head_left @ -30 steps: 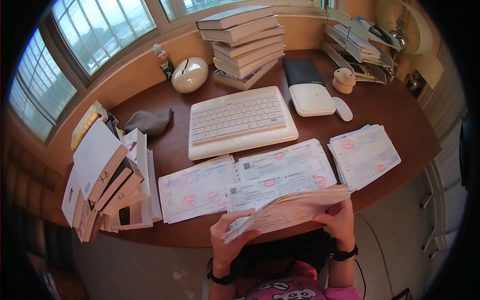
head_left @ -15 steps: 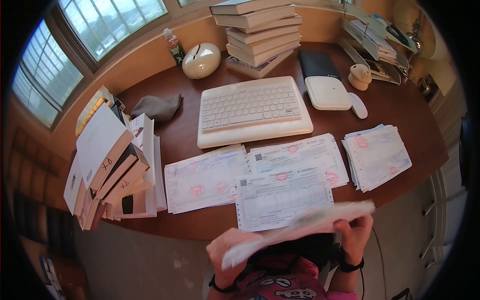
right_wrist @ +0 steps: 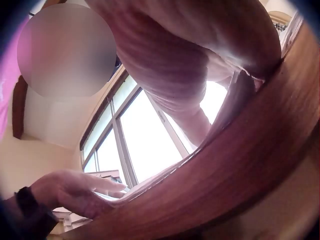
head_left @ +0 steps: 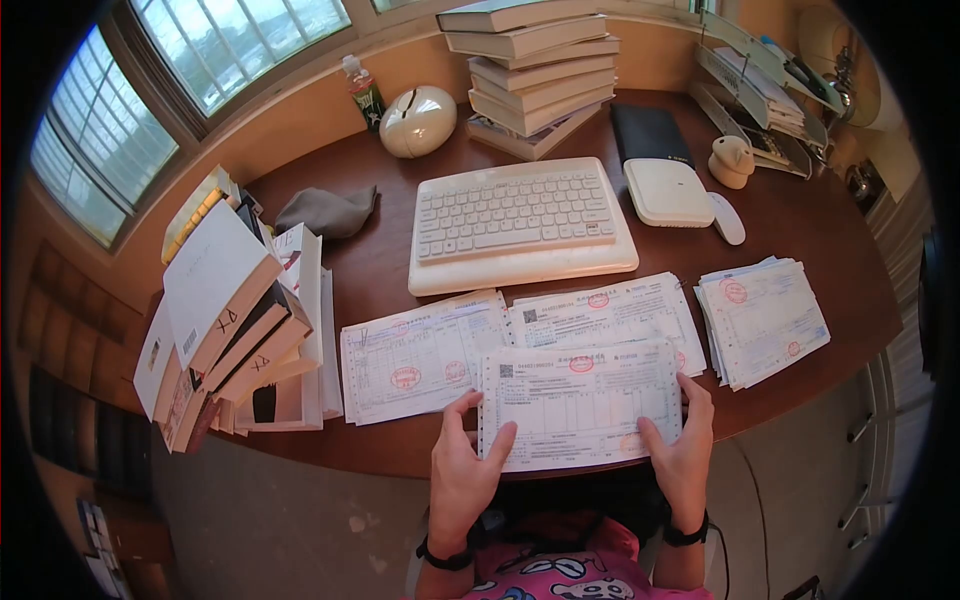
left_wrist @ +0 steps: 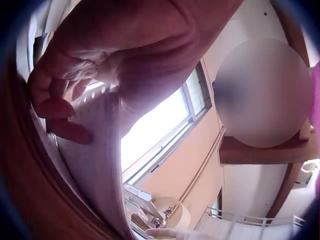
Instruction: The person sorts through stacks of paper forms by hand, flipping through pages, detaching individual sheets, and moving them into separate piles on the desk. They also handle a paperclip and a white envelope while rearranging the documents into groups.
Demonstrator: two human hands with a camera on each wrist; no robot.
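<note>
A stack of printed invoice forms [head_left: 575,405] with perforated side edges and a red oval stamp faces up at the desk's front edge. My left hand [head_left: 465,468] grips its left side, thumb on top and fingers at the edge. On the opposite side my right hand [head_left: 684,455] holds it the same way, thumb over the lower right corner. The left wrist view shows the left fingers [left_wrist: 67,125] curled around the sheets' edge [left_wrist: 97,160]. In the right wrist view the sheets lie low along the desk edge [right_wrist: 240,135], between both hands.
Behind lie more form piles: one left [head_left: 410,365], one centre [head_left: 620,315], one right [head_left: 765,320]. Further back are a white keyboard [head_left: 515,215], a white square box [head_left: 668,193] and a mouse [head_left: 728,220]. Books [head_left: 225,300] lean at the left; another book stack [head_left: 540,80] stands behind.
The stack was raised and tilted in both hands, above a loose form on the desk. It has come down flat at the desk's front edge, covering that form, with both hands still on its sides.
</note>
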